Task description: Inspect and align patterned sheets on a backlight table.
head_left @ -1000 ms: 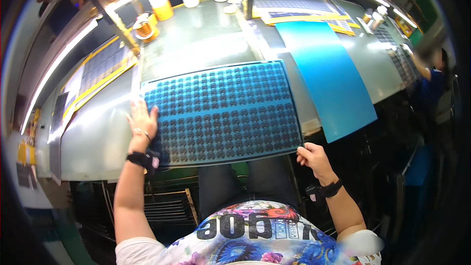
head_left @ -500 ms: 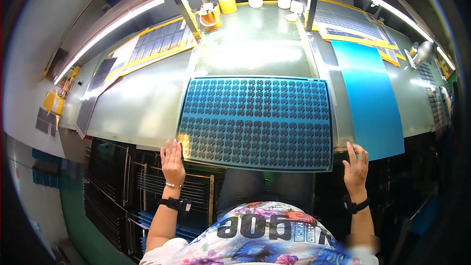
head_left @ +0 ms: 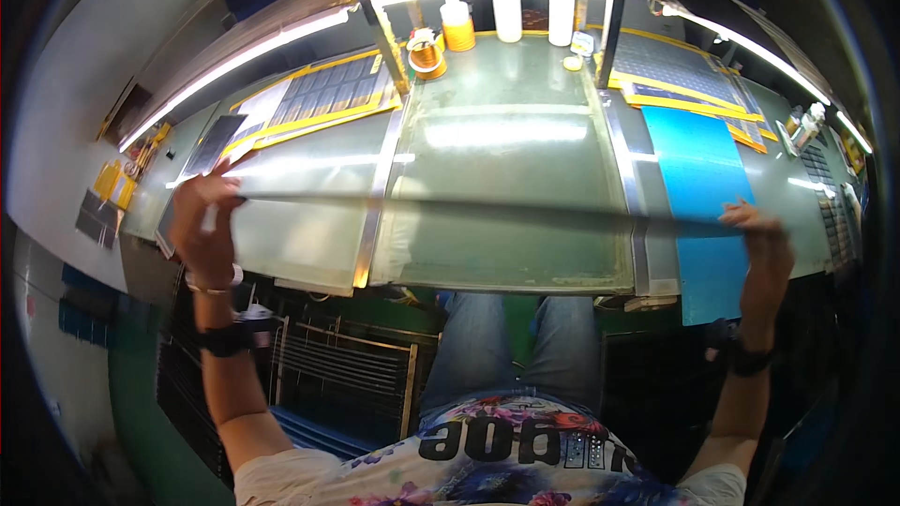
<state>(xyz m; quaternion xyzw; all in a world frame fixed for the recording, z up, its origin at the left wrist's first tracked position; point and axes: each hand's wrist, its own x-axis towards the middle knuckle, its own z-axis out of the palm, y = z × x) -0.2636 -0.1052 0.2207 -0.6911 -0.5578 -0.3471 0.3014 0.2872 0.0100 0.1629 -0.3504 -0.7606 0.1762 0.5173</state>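
Observation:
A thin dark panel (head_left: 497,210), seen almost edge-on, is held up above the glass-topped table (head_left: 497,253). My left hand (head_left: 204,220) has its fingers closed on the panel's left end. At the opposite end my right hand (head_left: 767,248) grips it too, above a plain blue sheet (head_left: 689,169) lying on the table's right side. Both hands are slightly smeared by motion. The panel's broad faces are hidden at this angle.
Yellow-edged framed screens (head_left: 333,94) lie at the back left, with more framed screens (head_left: 684,66) at the back right. An orange-filled tub (head_left: 427,58), an orange bottle (head_left: 457,23) and white bottles (head_left: 507,17) stand behind. A dark rack (head_left: 347,365) is below the table.
The blue panel with dark round patterns has been lifted off the glass and turned edge-on. Both hands, open beside it before, have moved up and outward and now grip its ends.

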